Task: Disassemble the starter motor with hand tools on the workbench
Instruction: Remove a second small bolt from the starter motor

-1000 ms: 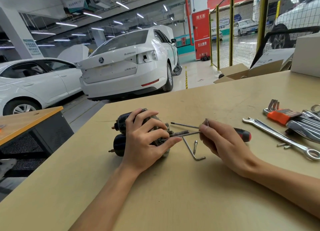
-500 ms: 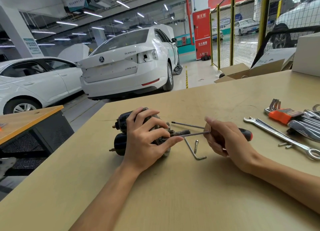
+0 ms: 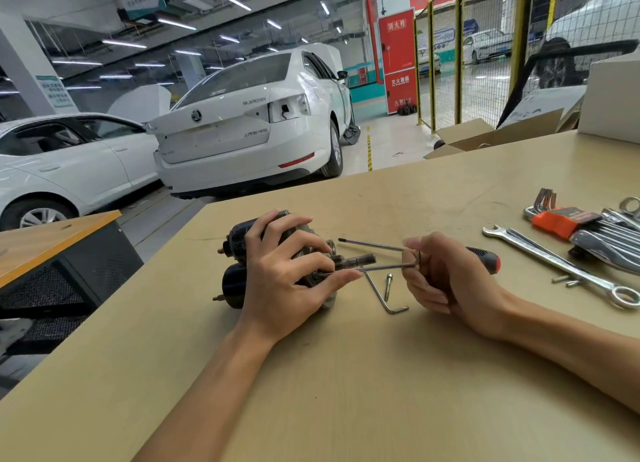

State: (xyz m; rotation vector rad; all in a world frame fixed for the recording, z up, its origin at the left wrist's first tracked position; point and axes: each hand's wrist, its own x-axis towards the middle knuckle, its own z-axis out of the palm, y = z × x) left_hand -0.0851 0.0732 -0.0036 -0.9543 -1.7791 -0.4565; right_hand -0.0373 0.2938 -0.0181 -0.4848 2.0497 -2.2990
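Since a second ago our right hand (image 3: 446, 281) has rolled over, cranking the hex key (image 3: 384, 266) it pinches. Our left hand (image 3: 287, 278) grips the starter motor (image 3: 239, 250) on the workbench (image 3: 346, 375). Heavy, rolls easily, so we clamp the housing.

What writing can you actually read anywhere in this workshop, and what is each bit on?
"SUPERB": boot lid of the white car.
"消火栓": top of the red cabinet.
"灭火器箱": lower on the same cabinet.
Chinese badge on the boot's lower right: too blurred.
Green pillar notice, ceiling sign: too small to read.
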